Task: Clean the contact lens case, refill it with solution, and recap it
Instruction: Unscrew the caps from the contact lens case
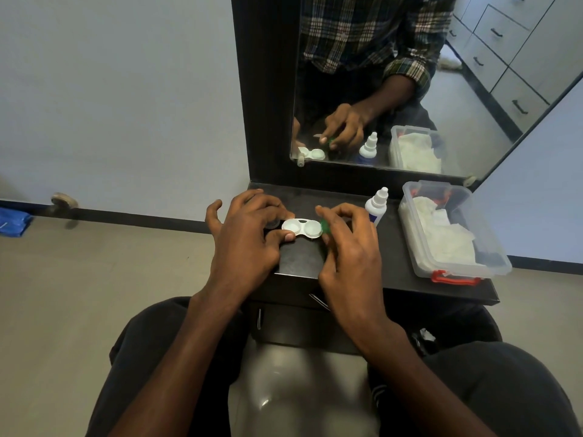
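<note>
1. While the person sits at the black shelf (410,272) under the mirror (441,89), the contact lens case (302,228) lies flat on it, between the two hands.
2. Seen from where I stand, the case is white, two round wells joined side by side with a small dark oval hole in the bridge between them; both wells are uncapped and look pale inside.
3. At the case's left end, the left hand (249,241) pinches it, thumb tip on the near edge and a fingertip on the far edge, the other fingers curled loosely.
4. At the case's right end, the right hand (350,247) holds a green cap (325,229) between thumb and fingers; the cap touches the rim of the right well.
5. Just right of the case, behind the right hand's fingers, stands a white solution bottle (377,205) with a blue label, its nozzle cap on.
6. Further right of the case sits a clear plastic box (492,263) with red latches, holding crumpled white tissue (444,234).
</note>
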